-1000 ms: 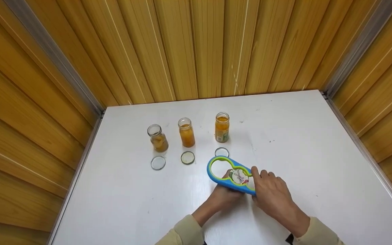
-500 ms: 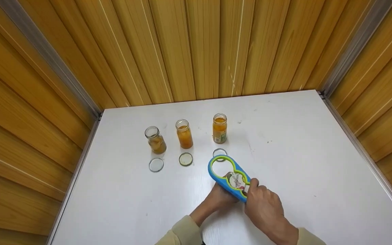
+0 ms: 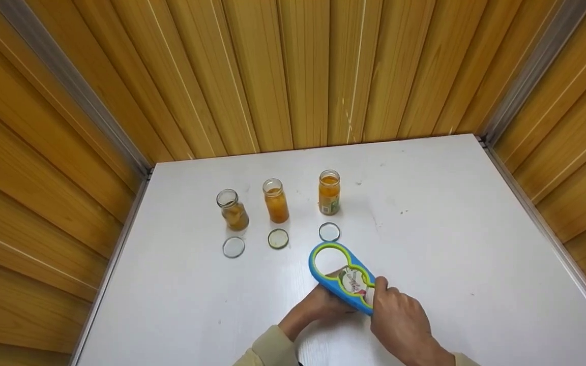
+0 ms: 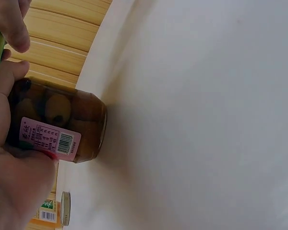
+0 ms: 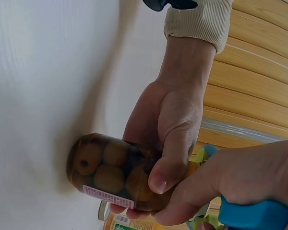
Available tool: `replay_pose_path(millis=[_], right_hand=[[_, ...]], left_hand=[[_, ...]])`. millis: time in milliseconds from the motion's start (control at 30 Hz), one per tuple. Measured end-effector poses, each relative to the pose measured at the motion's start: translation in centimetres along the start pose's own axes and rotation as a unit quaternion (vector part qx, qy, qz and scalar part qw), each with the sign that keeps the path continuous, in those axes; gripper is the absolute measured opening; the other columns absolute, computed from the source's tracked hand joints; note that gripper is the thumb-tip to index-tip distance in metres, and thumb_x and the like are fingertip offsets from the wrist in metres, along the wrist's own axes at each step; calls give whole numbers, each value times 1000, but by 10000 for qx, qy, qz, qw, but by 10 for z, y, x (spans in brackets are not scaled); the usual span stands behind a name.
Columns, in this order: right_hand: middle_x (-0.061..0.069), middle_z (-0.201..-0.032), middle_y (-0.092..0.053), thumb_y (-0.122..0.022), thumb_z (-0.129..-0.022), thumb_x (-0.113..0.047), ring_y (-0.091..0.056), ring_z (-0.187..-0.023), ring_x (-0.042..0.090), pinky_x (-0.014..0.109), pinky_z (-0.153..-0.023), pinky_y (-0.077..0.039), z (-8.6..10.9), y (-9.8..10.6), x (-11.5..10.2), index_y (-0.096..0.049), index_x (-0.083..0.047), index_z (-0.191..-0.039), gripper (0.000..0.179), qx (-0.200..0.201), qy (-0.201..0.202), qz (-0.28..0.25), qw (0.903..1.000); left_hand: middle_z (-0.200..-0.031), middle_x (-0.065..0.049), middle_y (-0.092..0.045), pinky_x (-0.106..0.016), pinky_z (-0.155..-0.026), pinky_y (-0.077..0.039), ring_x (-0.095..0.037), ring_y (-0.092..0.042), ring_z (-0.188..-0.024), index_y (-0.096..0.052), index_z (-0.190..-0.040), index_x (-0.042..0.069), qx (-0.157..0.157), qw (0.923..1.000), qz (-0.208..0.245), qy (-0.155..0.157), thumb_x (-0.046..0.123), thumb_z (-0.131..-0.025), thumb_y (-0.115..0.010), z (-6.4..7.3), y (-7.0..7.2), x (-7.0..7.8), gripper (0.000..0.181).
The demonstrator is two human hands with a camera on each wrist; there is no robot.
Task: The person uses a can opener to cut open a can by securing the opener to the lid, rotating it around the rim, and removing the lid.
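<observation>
A glass jar (image 4: pixel 84 117) of brown round fruit, with a pink label (image 4: pixel 50 138), stands on the white table. My left hand (image 3: pixel 323 305) grips its side, thumb and fingers around the glass. Over the jar's printed lid (image 3: pixel 354 281) sits a blue and green jar opener (image 3: pixel 341 293), the lid showing through one of its smaller openings. My right hand (image 3: pixel 400 320) holds the opener's near end, its fingers curled round it. In the right wrist view the right thumb lies close to the jar's neck and the left thumb. The left fingers are mostly hidden in the head view.
Three lidless jars, a brown one (image 3: pixel 234 213), an orange one (image 3: pixel 276 206) and a labelled orange one (image 3: pixel 329 195), stand farther back. Before them lie a left lid (image 3: pixel 233 247), a middle lid (image 3: pixel 278 238) and a right lid (image 3: pixel 329 232). Wooden-slat walls (image 3: pixel 303 76) border the table.
The opener has turned clockwise as seen from above, its held end swinging toward me with the right hand. Opener and jar now appear slightly nearer me. The left hand keeps its grip.
</observation>
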State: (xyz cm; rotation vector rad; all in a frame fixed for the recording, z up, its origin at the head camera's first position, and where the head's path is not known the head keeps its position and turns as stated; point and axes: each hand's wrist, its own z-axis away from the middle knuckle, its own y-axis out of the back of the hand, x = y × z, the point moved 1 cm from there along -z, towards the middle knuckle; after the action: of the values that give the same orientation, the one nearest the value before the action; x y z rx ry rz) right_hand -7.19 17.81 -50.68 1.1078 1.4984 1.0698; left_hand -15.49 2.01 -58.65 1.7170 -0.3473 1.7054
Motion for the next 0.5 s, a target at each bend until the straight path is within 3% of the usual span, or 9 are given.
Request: replay_pose_path(millis=[100, 267, 433, 500], right_hand=[[18, -68, -64, -88, -65, 4, -69, -59, 29, 40, -48, -58, 0, 0, 4, -57, 7, -102, 48, -145, 168, 49, 9997], [16, -72, -64, -89, -68, 0, -68, -60, 26, 38, -50, -56, -4, 4, 14, -58, 3, -109, 51, -396, 556, 297, 9972], [7, -71, -61, -87, -73, -5, -62, -57, 17, 32, -51, -53, -13, 6, 28, -58, -4, -110, 48, -686, 1108, 446, 9905], [5, -70, -60, -87, -74, -5, -59, -56, 14, 30, -52, -52, -17, 7, 33, -58, -6, -109, 46, -728, 1378, 380, 9871]], left_hand=[[-126, 11, -67, -30, -113, -40, -7, -60, -120, -62, -136, 16, -400, 9988, 70, -285, 13, -80, -88, 0, 3, -1, 62], [-132, 12, -66, -28, -114, -38, -3, -57, -124, -60, -140, 17, -1071, 9923, -204, -593, 17, -87, -85, -2, 12, 1, 59], [-129, -1, -70, -27, -112, -41, -3, -60, -120, -63, -136, 6, -1686, 9779, -368, -1181, 7, -86, -84, -7, 21, 5, 55], [-129, -6, -70, -27, -113, -39, -3, -59, -120, -62, -136, 2, -1951, 9722, -369, -1240, 3, -86, -83, -9, 24, 8, 54]])
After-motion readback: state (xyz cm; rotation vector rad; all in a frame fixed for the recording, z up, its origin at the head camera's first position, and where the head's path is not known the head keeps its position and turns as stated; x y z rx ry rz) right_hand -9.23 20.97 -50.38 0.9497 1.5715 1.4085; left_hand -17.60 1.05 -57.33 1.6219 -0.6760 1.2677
